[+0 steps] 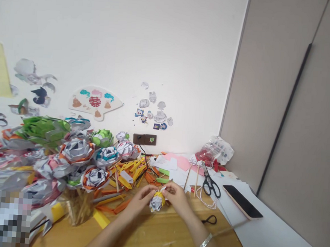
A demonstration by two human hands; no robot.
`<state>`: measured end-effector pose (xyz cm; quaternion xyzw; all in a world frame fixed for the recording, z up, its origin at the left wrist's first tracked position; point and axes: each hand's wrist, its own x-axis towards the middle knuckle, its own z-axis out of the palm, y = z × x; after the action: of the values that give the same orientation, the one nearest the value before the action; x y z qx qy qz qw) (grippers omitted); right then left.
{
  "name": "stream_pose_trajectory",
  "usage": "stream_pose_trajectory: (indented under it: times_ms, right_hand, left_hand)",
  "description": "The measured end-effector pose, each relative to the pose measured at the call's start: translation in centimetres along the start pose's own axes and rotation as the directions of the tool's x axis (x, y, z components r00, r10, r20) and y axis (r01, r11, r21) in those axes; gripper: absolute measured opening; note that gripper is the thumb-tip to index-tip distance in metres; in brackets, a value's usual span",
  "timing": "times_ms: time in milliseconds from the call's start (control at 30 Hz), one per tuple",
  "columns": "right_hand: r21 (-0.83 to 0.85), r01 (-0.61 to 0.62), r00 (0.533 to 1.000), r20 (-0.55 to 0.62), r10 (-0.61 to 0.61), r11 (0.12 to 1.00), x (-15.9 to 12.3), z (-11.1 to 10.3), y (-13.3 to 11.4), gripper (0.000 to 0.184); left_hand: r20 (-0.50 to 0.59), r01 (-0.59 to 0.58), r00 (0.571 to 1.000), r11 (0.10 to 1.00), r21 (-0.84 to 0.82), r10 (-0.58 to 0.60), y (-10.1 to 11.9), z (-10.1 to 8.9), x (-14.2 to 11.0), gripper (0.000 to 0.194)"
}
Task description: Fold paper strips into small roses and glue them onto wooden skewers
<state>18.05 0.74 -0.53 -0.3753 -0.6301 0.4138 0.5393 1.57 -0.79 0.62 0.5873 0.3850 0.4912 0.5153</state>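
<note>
A small paper flower [156,202], white with a yellow band, is held between my two hands above the wooden table [157,237]. My left hand [143,195] pinches it from the left side. On the other side, my right hand [176,195] grips its upper edge, with a white paper bit showing by the fingertips. A bracelet circles my right wrist. Behind the hands lie folded yellow and orange paper strips [135,172]. Scissors [210,183] with black handles rest to the right of my right hand, near a string of beads [204,201].
Many finished paper flowers [76,151] crowd the left, some in a clear container [77,207]. A phone [242,201] lies on white paper sheets [270,236] at right. Wooden sticks [196,180], pink paper [179,162] and a plastic bag [216,149] sit near the wall.
</note>
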Motion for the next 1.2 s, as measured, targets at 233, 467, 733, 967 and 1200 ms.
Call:
stream_pose_trajectory:
  times_ms: [233, 467, 733, 967, 1200]
  right_hand:
    - [-0.145, -0.031, 0.999, -0.016, 0.029, 0.989, -0.3, 0.2, 1.3, 0.015]
    - [-0.164, -0.025, 1.000, 0.012, 0.027, 0.986, -0.6, 0.6, 0.8, 0.015]
    - [-0.054, -0.111, 0.970, 0.213, 0.120, 0.992, -0.8, 0.7, 0.5, 0.022]
    - [-0.083, -0.161, 0.941, 0.288, 0.178, 0.984, -0.8, 0.6, 1.3, 0.018]
    - [-0.170, -0.114, 0.954, 0.255, 0.156, 0.979, -1.0, 0.5, 0.9, 0.009]
  left_hand:
    - [0.051, 0.033, 0.998, 0.998, -0.045, -0.031, -1.6, 0.4, 0.0, 0.030]
    - [0.060, 0.046, 0.997, 0.997, -0.069, -0.042, -1.1, 0.3, 0.0, 0.012]
    - [0.213, 0.105, 0.972, 0.994, 0.005, -0.104, -0.3, -1.2, -0.5, 0.031]
    - [0.281, 0.098, 0.951, 0.987, 0.130, -0.131, -1.2, -1.9, -0.5, 0.034]
    - [0.261, -0.018, 0.965, 0.977, 0.214, -0.039, -1.5, -1.5, -0.3, 0.036]
